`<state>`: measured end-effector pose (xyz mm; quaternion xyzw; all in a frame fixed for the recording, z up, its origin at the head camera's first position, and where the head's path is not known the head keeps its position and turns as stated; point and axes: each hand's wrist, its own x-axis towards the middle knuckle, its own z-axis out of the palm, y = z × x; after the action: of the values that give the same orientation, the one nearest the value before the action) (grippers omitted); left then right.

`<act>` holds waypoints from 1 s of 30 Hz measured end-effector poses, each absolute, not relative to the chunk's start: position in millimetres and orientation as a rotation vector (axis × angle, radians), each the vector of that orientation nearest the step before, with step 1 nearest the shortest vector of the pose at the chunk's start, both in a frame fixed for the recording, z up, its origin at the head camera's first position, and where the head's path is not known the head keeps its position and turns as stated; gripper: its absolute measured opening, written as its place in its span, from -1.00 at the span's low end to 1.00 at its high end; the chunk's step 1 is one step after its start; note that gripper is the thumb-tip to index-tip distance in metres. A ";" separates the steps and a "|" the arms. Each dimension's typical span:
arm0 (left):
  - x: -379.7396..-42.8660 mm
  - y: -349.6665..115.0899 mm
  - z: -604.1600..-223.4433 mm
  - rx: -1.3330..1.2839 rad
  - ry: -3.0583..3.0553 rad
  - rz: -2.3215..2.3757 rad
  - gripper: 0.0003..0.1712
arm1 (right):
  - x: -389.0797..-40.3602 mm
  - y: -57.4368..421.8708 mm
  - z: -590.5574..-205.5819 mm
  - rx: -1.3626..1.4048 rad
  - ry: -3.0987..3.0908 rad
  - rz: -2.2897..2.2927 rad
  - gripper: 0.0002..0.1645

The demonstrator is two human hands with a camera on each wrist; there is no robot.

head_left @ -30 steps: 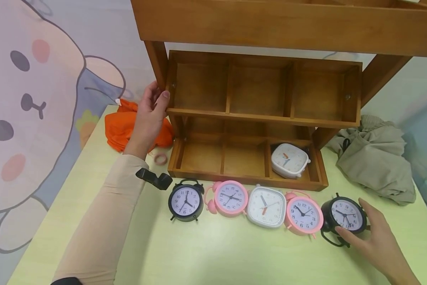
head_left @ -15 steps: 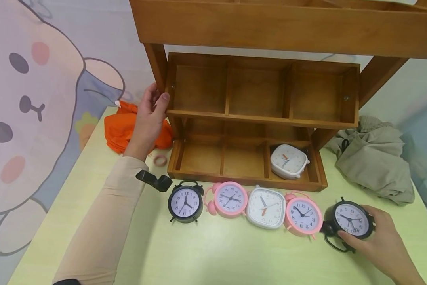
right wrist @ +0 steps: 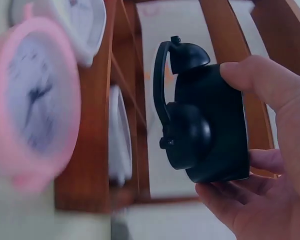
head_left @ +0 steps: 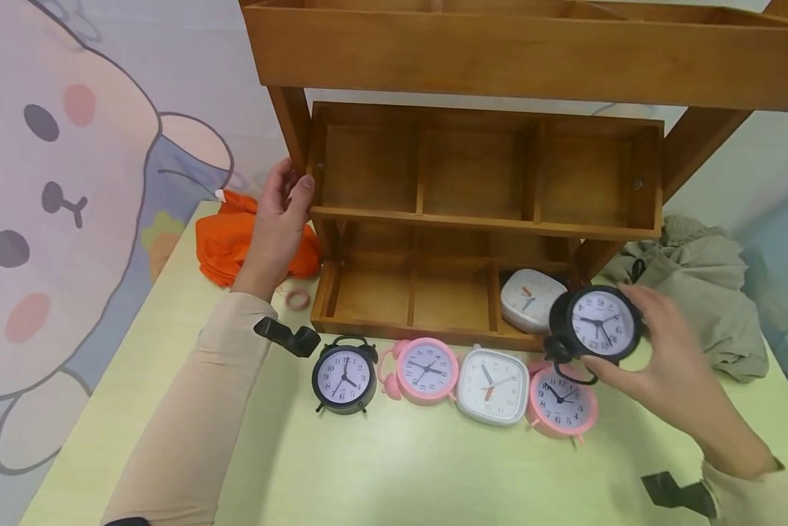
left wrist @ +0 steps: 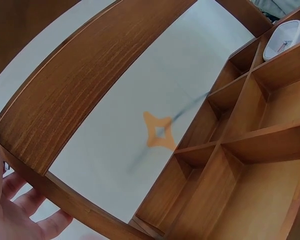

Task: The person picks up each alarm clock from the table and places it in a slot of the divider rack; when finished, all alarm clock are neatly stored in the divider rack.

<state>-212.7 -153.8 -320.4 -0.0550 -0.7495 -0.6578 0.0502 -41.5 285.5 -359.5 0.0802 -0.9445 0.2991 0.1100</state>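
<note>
In the head view my right hand (head_left: pixel 670 358) holds a black twin-bell alarm clock (head_left: pixel 603 325) by its body, raised over the table, tilted with its bells toward the lower left. Thumb and fingers hold opposite sides of the same black clock (right wrist: pixel 210 115) in the right wrist view. My left hand (head_left: pixel 282 219) grips the left side of a wooden tiered shelf (head_left: pixel 486 215), thumb on the middle tray's corner. Below the shelf lie a black clock (head_left: pixel 344 376), a pink clock (head_left: pixel 427 370), a white square clock (head_left: pixel 493 385) and another pink clock (head_left: pixel 561 402), partly overlapped by the held clock.
A white clock (head_left: pixel 531 299) sits in the bottom tray's right compartment. Orange cloth (head_left: pixel 226 245) lies left of the shelf, with a pink ring (head_left: pixel 297 299) near it. A grey-green cloth bundle (head_left: pixel 710 299) lies to the right. The shelf's top tier (head_left: pixel 499 55) overhangs the back.
My right hand has lifted the black alarm clock off the table at the right end of the row and carried it up and left toward the shelf. The left hand stays on the shelf.
</note>
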 end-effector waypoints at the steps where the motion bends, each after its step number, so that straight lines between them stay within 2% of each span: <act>1: -213.2 -153.3 -320.4 -0.172 -2.277 -2.007 -0.38 | -50.0 278.1 -358.1 0.285 -2.771 0.880 0.18; 11: -214.4 -153.4 -323.8 -0.169 -2.275 -1.995 -0.36 | -115.7 214.0 -348.1 0.469 -2.934 0.832 0.14; 18: -213.9 -153.8 -322.9 -0.160 -2.291 -1.981 -0.34 | -148.1 189.4 -363.8 0.535 -2.971 0.831 0.19; 24: -214.0 -153.4 -322.5 -0.158 -2.286 -1.997 -0.35 | -164.3 175.9 -386.5 0.604 -2.921 0.858 0.18; 30: -214.0 -153.0 -323.3 -0.143 -2.282 -1.999 -0.36 | -165.6 167.5 -399.3 0.649 -2.966 0.811 0.18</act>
<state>-214.0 -153.0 -323.3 -0.0471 -0.7502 -0.6574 0.0522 -165.6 167.5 -399.3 0.2065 -0.9438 0.2581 -0.0005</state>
